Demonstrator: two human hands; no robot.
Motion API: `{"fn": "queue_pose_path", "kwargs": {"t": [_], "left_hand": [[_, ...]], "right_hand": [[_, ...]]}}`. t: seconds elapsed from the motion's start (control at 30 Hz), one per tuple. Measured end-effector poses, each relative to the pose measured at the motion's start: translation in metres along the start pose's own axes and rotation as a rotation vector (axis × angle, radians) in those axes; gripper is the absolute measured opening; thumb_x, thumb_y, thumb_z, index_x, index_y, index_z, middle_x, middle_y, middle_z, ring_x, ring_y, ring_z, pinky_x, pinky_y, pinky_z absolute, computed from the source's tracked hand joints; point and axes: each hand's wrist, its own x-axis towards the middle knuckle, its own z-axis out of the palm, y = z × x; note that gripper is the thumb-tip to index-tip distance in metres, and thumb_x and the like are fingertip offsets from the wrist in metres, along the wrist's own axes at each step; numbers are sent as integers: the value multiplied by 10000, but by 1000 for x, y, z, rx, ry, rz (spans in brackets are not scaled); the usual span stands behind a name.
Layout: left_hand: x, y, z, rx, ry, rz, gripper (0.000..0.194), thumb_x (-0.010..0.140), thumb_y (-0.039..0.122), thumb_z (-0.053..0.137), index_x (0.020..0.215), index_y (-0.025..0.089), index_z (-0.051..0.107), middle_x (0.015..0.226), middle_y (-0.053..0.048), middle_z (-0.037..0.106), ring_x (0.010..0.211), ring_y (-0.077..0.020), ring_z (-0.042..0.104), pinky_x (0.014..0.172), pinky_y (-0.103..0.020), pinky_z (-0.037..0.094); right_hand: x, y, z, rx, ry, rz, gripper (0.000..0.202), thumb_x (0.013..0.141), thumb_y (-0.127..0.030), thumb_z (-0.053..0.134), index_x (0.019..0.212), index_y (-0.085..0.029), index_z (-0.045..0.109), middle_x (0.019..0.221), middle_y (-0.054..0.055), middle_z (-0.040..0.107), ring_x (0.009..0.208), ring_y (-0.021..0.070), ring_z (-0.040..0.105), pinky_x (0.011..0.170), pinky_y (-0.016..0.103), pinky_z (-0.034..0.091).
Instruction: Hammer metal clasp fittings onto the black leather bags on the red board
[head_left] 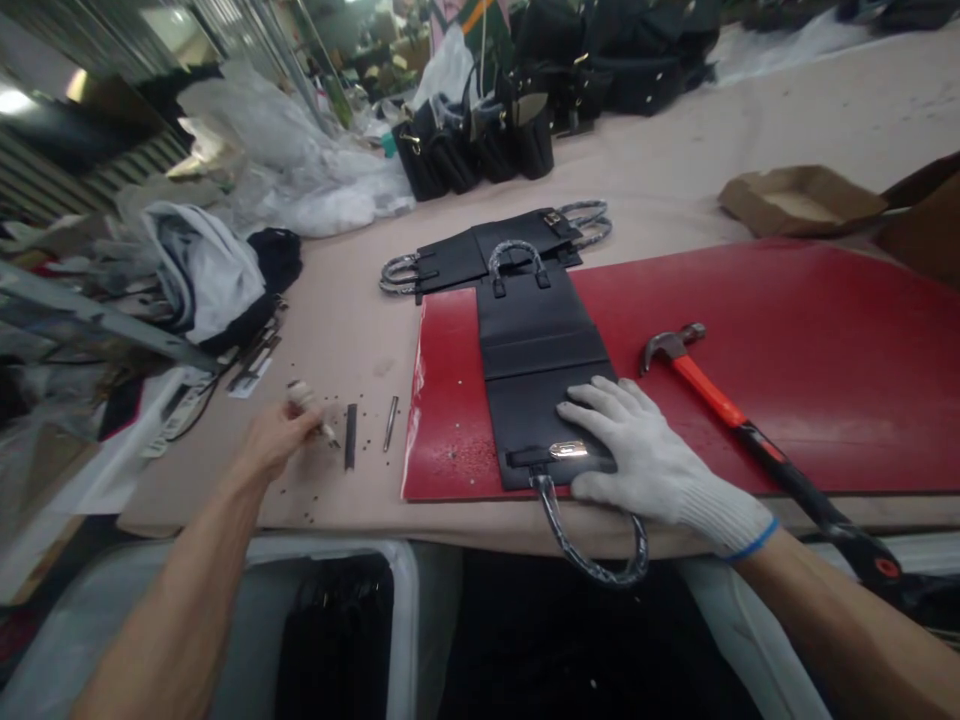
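My bare left hand (279, 438) is closed on a short tool with a pale, wrapped-looking handle (301, 396) and a thin dark tip pointing down at the table; its exact kind is blurred. My right hand (649, 450), in a white knit glove, lies flat with spread fingers on a black bag panel (544, 400). The panel has a gold-coloured metal clasp plate (568, 450) near its lower edge. A plastic-wrapped handle (556, 525) hangs over the table edge below, while another wrapped handle (517, 255) stands at the far end.
Under the panel is a red board (750, 330), bearing a claw hammer (720, 395). A dark metal strip (351, 436) and a metal punch-like rod (391, 422) lie beside my left hand. Behind are another black bag panel (461, 258), black bags (480, 150) and a cardboard tray (802, 200).
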Motion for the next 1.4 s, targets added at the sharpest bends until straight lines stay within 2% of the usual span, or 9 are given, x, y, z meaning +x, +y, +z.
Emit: {"fn": "queue_pose_path", "kwargs": {"t": [0.07, 0.13, 0.2, 0.3, 0.4, 0.53, 0.67, 0.9, 1.4], "left_hand": [[-22, 10, 8, -307, -30, 97, 490, 625, 537, 865, 779, 186, 559, 735, -16, 708, 670, -189, 691, 665, -313, 606], [-50, 24, 27, -455, -80, 173, 531, 674, 590, 866, 835, 177, 573, 856, -60, 756, 766, -211, 732, 737, -347, 636], [-80, 38, 57, -558, -106, 232, 513, 754, 600, 837, 895, 160, 615, 954, -101, 773, 842, -243, 757, 772, -376, 650], [-124, 55, 107, -725, -148, 346, 391, 850, 495, 807, 965, 149, 667, 1018, -117, 775, 889, -252, 773, 810, -370, 655], [-156, 66, 147, -764, -223, 441, 324, 897, 360, 782, 1126, 148, 695, 1086, -132, 766, 984, -267, 770, 851, -374, 654], [-173, 73, 175, -697, -222, 612, 297, 902, 252, 759, 1174, 160, 684, 1171, -140, 740, 1108, -282, 738, 989, -428, 612], [-173, 69, 185, -700, -177, 709, 228, 925, 209, 725, 1144, 179, 669, 1165, -120, 730, 1098, -272, 744, 942, -400, 629], [-171, 61, 190, -777, -173, 644, 239, 961, 216, 695, 1192, 198, 636, 1232, -131, 696, 1149, -297, 730, 993, -466, 614], [-171, 65, 191, -624, -167, 709, 170, 950, 265, 707, 1095, 191, 659, 1214, -128, 723, 1150, -301, 719, 997, -473, 587]], "right_hand": [[0, -2, -2, -1, -8, 5, 871, 676, -473, 851, 1457, -179, 603, 1564, 172, 503, 1487, 443, 375, 1252, 663, 217], [1, -2, -3, -10, -9, 4, 849, 692, -470, 838, 1455, -180, 603, 1560, 172, 508, 1484, 444, 379, 1242, 674, 232], [1, -2, -2, -21, -6, -4, 839, 701, -480, 829, 1453, -183, 604, 1556, 170, 512, 1481, 442, 383, 1235, 679, 244], [0, 0, -1, -30, -1, -19, 836, 709, -485, 822, 1458, -190, 597, 1553, 167, 514, 1480, 440, 386, 1229, 679, 257], [-1, 1, 1, -32, 16, -28, 836, 706, -487, 817, 1461, -208, 590, 1554, 158, 513, 1476, 442, 389, 1220, 687, 263], [-1, 1, 2, -22, 33, -28, 858, 680, -500, 837, 1446, -193, 603, 1548, 164, 519, 1469, 447, 391, 1224, 677, 258], [-1, -1, 1, -1, 40, -16, 845, 671, -501, 840, 1426, -191, 621, 1533, 160, 534, 1462, 446, 403, 1236, 668, 241], [-2, 1, 5, 3, 58, -20, 838, 671, -524, 852, 1417, -216, 626, 1540, 136, 532, 1477, 442, 385, 1241, 662, 234], [-3, 2, 6, 44, 77, -20, 812, 683, -507, 839, 1411, -213, 629, 1527, 131, 547, 1466, 431, 397, 1250, 656, 218]]}}
